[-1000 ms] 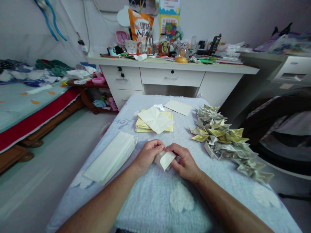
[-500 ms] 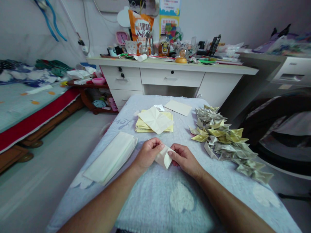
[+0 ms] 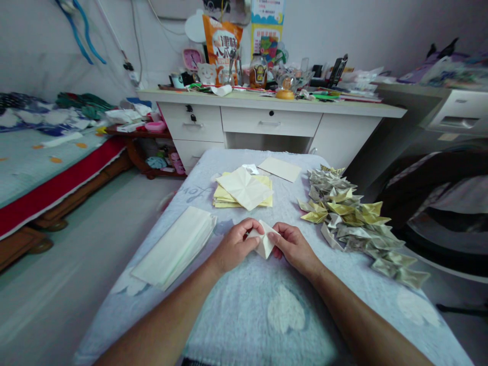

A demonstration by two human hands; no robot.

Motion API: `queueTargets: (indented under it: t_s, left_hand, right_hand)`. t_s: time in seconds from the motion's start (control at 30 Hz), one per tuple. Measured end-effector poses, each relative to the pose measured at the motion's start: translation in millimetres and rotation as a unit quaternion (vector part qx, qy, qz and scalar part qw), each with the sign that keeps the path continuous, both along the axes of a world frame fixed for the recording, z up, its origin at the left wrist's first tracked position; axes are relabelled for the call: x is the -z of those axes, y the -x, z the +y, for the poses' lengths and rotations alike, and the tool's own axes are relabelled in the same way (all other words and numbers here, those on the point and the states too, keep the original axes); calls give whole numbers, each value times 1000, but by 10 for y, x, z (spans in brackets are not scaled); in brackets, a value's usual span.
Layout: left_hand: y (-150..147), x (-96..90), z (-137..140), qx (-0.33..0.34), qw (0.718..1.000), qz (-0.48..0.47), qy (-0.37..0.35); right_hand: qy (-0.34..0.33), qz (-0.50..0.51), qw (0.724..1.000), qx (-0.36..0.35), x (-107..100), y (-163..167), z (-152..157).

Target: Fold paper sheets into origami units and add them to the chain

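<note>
Between both hands, over the cloth-covered table, is a small folded piece of cream paper (image 3: 266, 248). My left hand (image 3: 237, 243) pinches its left side, the fingers curled over the upper edge. Thumb and fingers of my right hand (image 3: 293, 245) are closed on its right side. Creases meet near the middle of the folded paper, and its lower corner points toward me. Just beyond the hands, a creased cream square sheet (image 3: 245, 188) lies on a stack of yellow paper (image 3: 223, 198). A long folded stack of white paper (image 3: 173, 246) rests left of my left hand.
Rows of folded paper pieces (image 3: 354, 218), grey and yellow, spread along the table's right side. A flat cream card (image 3: 280, 169) lies at the back. Beyond stands a white desk (image 3: 270, 119) crowded with objects; a washing machine (image 3: 453, 114) is at right, a bed (image 3: 57, 152) at left.
The folded paper has turned and its shape changed, with its top corner now pointing up between the hands. My left fingers have shifted over its upper edge; both hands still hold it.
</note>
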State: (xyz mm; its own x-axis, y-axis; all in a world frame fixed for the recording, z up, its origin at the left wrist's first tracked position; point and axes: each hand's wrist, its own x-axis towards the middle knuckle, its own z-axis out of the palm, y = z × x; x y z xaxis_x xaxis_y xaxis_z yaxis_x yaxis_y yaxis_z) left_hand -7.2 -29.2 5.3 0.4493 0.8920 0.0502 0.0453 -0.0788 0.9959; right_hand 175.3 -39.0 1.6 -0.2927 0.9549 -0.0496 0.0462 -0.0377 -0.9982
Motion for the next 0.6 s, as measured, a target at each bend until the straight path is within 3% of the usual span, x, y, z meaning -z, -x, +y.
queueTargets:
  t_s: [0.33,0.6]
  left_hand:
    - [1,62,21,0,997,55,-48]
    - [-4,-44,4,16,992,81,-98]
  right_hand:
    - [15,55,997,-44,59,-3,9]
    - [16,27,998,-60,90,-31,7]
